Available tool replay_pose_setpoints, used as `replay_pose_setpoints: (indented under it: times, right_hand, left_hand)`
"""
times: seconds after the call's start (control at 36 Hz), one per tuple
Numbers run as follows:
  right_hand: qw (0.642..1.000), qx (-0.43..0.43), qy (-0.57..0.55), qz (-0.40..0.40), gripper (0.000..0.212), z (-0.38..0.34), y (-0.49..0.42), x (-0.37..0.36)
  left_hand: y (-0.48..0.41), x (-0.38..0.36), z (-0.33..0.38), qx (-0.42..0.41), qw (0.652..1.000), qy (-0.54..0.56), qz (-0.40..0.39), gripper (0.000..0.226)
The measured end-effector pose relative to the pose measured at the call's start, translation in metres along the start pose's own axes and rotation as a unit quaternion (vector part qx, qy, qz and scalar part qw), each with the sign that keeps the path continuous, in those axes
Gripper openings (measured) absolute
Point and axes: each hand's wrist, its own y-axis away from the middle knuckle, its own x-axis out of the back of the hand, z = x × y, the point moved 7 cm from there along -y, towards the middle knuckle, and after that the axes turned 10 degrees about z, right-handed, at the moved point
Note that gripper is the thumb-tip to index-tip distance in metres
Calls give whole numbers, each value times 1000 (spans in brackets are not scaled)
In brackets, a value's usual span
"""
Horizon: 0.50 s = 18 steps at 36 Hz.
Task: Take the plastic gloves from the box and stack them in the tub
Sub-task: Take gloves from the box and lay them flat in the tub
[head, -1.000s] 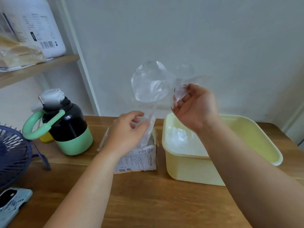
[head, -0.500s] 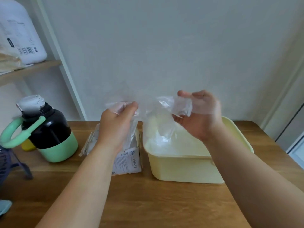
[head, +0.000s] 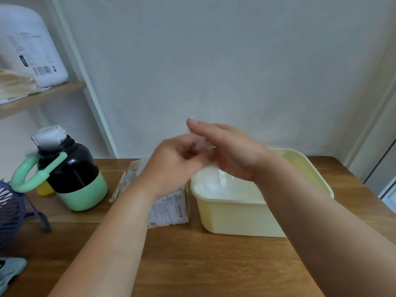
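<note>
Both hands meet just above the middle of the view, over the gap between box and tub. The left hand [head: 171,163] comes in from 7 o'clock with its fingers curled inward, pinching a plastic glove [head: 203,144]. The right hand [head: 231,151] comes in from 4 o'clock with its fingers stretched nearly straight and close together, laid flat against the same film rather than closed round it. The plastic glove is thin, clear and nearly colourless. Between the hands it shows only as a whitish, blurred crumple, and a creased strip of film shows below the right hand, over the tub; its outline cannot be made out. The tub [head: 235,217], pale yellow with rounded corners, sits on the wooden table [head: 214,264] at 4 o'clock from the hands. Inside it the stacked gloves [head: 214,189] lie as a cloudy, glossy white layer against its left end. The box [head: 171,211], white with small print, stands just beside the tub at its 9 o'clock, mostly hidden by the left wrist. At 9 o'clock of the view stands a black and green bottle [head: 70,172], with a dark blue fan [head: 10,211] at the edge beyond it. At 10 o'clock a white jug [head: 32,50] stands on a shelf [head: 42,93].
</note>
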Motion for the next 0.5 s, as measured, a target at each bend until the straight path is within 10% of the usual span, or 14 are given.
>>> replay_pose_setpoints:
  times: [0.08,0.17,0.31,0.5]
  right_hand:
    - [991,2,-121,54,13,-7,0,11]
    - [971,-33,-234,35,18,-8,-1,27]
    - [973,-156,-157,68,16,22,2,71]
    - [901,-282,295,148,7,69,20,151]
  left_hand:
    - [3,3,-5,-4,990,133,-41,22]
    - [-5,27,-20,32,963,251,91,21]
    - [-8,24,-21,8,976,91,199,28]
    - [-14,-62,-27,-27,946,-281,-158,32]
